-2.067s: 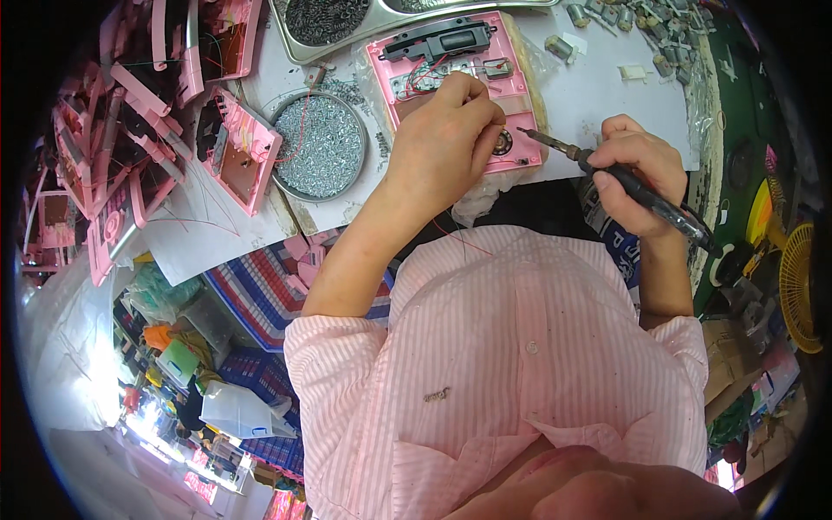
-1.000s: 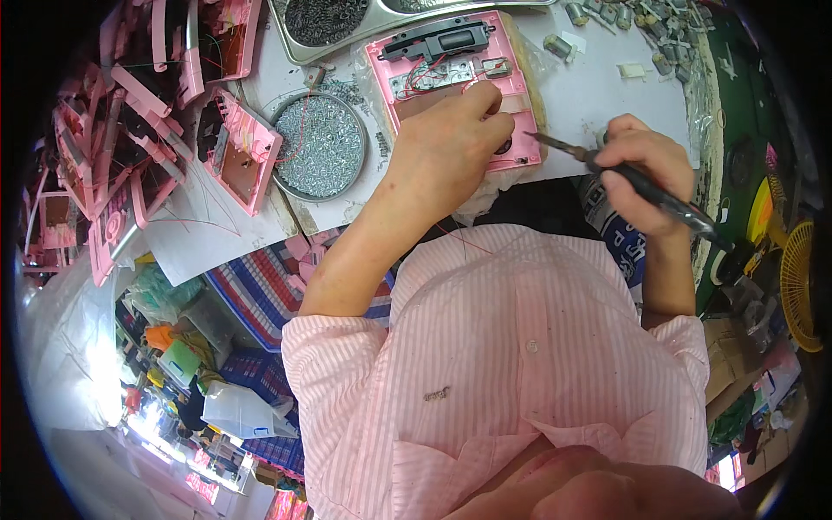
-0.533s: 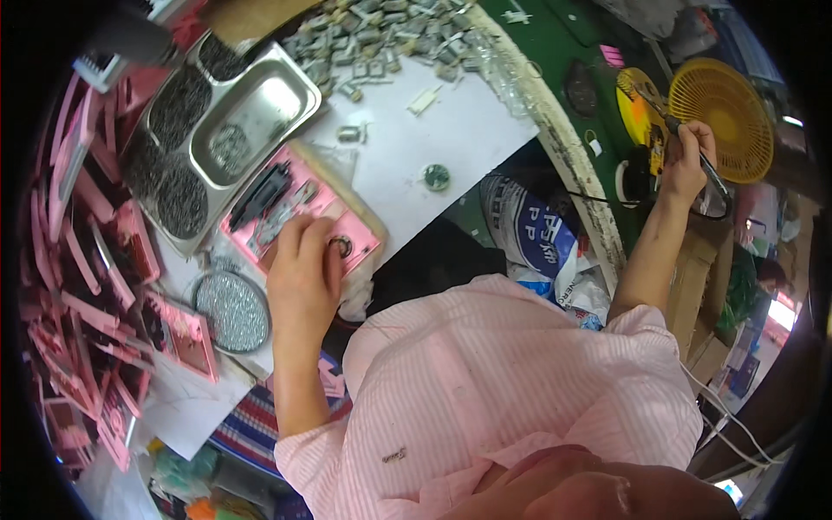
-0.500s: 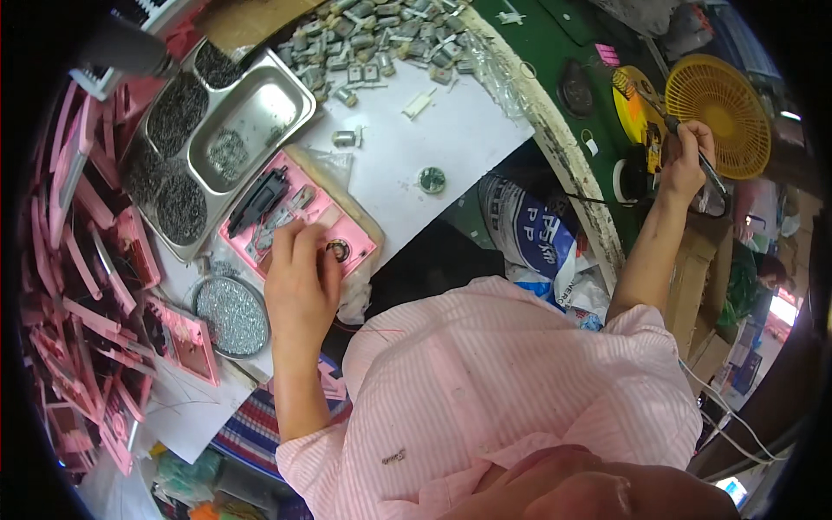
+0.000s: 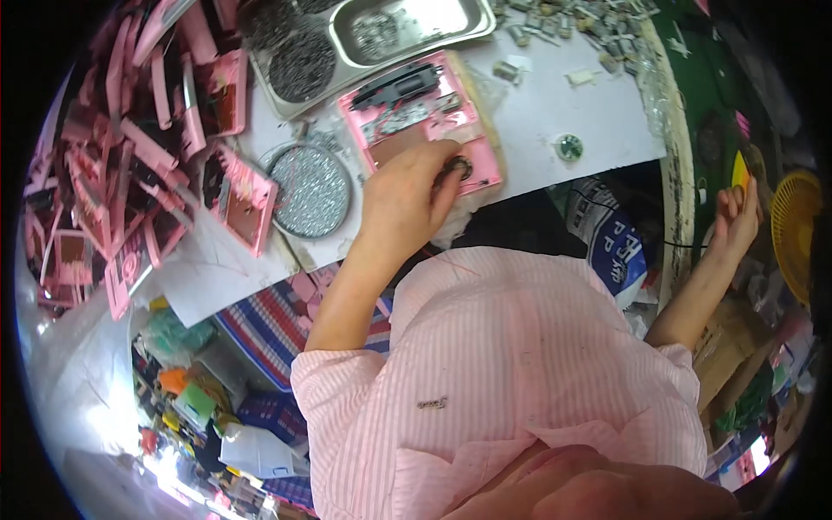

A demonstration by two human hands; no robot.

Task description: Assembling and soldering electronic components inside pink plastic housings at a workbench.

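Note:
A pink plastic casing (image 5: 479,130) lies on the white worktop, with a black elongated part (image 5: 399,85) and thin wires along its far side. My left hand (image 5: 403,186) reaches over its near side. Thumb and forefinger close around a small round dark part with a metal rim (image 5: 462,166) at the casing's near right corner; the other fingers hide some of the inside. Out to the far right, my right hand (image 5: 737,224) is raised beside a yellow object (image 5: 739,170). Its fingers are loosely bent and apart, and I see no tool in them.
Left of the casing stands a round dish of tiny metal bits (image 5: 309,191). Beyond is a steel compartment tray (image 5: 334,39) of small dark pieces. Pink casings (image 5: 143,143) pile up at the left. Small motors (image 5: 598,30) lie far right, near a small round container (image 5: 568,147).
The view has swung, so the worktop sits farther right. The black-handled tool in my right hand no longer shows there. My left hand's thumb and forefinger now close on the round part.

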